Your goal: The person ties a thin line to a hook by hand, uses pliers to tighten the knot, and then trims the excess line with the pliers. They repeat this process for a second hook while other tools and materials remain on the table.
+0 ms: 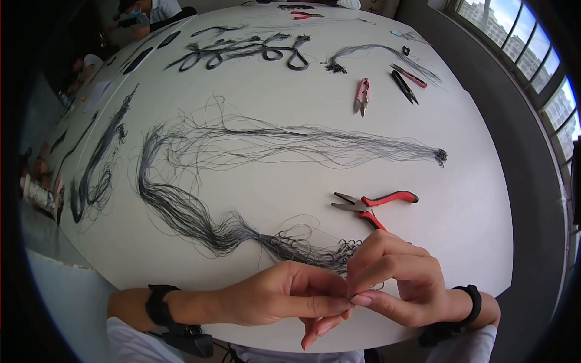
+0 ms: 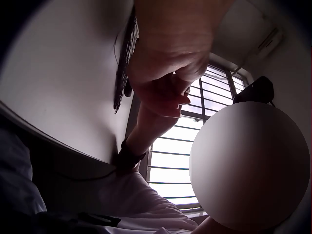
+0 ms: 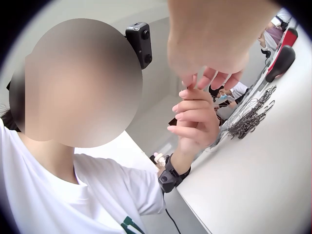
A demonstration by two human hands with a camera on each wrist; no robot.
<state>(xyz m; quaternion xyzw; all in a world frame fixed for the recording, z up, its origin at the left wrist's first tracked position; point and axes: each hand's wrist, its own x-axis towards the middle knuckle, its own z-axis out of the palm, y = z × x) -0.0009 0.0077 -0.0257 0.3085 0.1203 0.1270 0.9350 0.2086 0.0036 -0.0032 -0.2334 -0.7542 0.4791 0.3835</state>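
My left hand [image 1: 260, 299] and right hand [image 1: 402, 272] meet fingertip to fingertip over the table's near edge. Thumb and index finger of each pinch a tiny dark thing, mostly hidden by the fingers; I cannot tell its kind. In the right wrist view, the left hand [image 3: 197, 119] has its other fingers loosely bent. Just beyond the hands lies a long bundle of thin dark lines [image 1: 206, 233], with a cluster of dark fish hooks [image 1: 348, 247] at its near end. Red-handled pliers [image 1: 393, 198] lie jaws apart behind the right hand, which covers part of one handle.
Across the white table are pink thread snips [image 1: 363, 94], black snips [image 1: 404, 88] and several more line bundles, one at the left [image 1: 100, 157] and looped ones [image 1: 272, 51] at the back. Another person [image 1: 163, 9] sits at the far left. A barred window [image 1: 520, 36] is at the right.
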